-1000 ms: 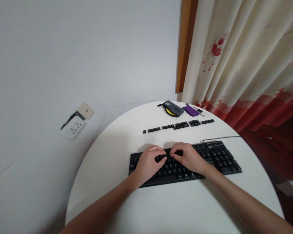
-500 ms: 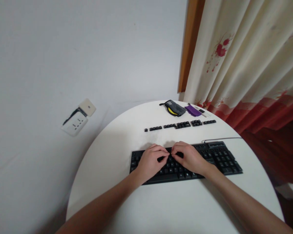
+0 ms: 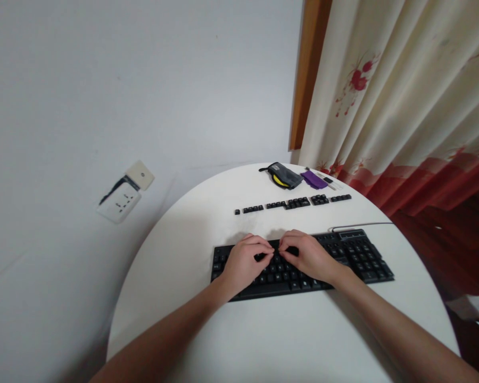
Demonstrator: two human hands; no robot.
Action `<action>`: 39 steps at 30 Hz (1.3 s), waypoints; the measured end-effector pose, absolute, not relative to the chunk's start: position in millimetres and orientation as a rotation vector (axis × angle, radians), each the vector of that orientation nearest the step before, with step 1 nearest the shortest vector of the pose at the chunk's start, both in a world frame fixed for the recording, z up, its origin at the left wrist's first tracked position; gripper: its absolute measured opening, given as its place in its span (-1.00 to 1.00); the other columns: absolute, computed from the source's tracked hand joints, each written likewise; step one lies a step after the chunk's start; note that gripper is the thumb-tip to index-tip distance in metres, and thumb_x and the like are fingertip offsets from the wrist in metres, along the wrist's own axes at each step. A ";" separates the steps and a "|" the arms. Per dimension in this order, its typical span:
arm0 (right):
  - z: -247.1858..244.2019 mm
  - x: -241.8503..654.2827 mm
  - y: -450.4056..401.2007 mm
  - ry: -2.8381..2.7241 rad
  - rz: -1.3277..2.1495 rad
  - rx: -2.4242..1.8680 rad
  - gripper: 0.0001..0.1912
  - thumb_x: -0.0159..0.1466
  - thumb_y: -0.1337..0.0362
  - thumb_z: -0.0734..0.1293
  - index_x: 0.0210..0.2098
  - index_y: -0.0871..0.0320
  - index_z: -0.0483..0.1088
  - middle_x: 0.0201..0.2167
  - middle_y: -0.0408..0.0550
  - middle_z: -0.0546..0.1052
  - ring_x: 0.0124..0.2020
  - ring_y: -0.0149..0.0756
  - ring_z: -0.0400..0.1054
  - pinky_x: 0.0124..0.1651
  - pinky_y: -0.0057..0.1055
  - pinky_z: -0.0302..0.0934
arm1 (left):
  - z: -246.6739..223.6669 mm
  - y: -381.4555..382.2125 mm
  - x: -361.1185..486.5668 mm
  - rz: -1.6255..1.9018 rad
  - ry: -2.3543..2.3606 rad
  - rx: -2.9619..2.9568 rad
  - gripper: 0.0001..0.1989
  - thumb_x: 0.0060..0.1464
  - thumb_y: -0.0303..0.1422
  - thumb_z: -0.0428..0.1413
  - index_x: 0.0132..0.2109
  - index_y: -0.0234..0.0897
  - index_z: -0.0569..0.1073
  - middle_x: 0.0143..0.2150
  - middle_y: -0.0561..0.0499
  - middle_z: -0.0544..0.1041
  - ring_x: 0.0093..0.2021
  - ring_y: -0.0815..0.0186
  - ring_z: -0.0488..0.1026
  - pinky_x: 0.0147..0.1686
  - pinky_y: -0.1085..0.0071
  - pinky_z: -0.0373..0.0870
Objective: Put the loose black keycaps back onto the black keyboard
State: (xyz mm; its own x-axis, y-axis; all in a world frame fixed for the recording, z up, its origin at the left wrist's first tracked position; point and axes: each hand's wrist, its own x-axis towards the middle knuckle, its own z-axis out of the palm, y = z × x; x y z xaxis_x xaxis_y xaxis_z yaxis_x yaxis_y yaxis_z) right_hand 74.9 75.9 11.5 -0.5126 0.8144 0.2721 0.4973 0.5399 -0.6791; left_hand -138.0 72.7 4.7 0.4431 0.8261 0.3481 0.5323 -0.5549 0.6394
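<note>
A black keyboard (image 3: 365, 258) lies on the white round table (image 3: 175, 244). Over its left half is my left hand (image 3: 247, 263), thumb and fingertips pinched together near the top key rows. Close to its right, my right hand (image 3: 305, 255) is also pinched, its fingertips a little apart from those of the left. Anything between the fingers of either hand is too small to make out. Behind the keyboard, several loose black keycaps (image 3: 298, 203) stand in a row, with a single keycap (image 3: 237, 211) at the left end.
Farther back lie a dark pouch (image 3: 289, 176) with a yellow part, a purple cloth (image 3: 314, 180) and thin tools (image 3: 330, 182). A cable (image 3: 359, 225) runs off right. Wall sockets (image 3: 122, 202) are at left, a curtain (image 3: 387, 106) at right.
The whole view has shifted slightly. Both hands stay pinched over the keyboard, and the fingertips of my left hand have moved slightly away from those of my right.
</note>
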 end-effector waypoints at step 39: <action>10.4 76.4 76.8 -2.231 0.699 -1.061 -0.89 0.27 0.41 0.33 -0.37 0.11 0.43 -0.33 -0.11 0.52 -0.22 -0.27 0.37 -0.11 -0.33 0.22 | 6.2 72.6 -138.6 0.835 1.124 2.363 -0.87 0.18 -0.46 0.16 -0.26 -0.19 0.61 -0.21 0.03 0.59 -0.18 0.29 0.47 -0.09 0.29 0.40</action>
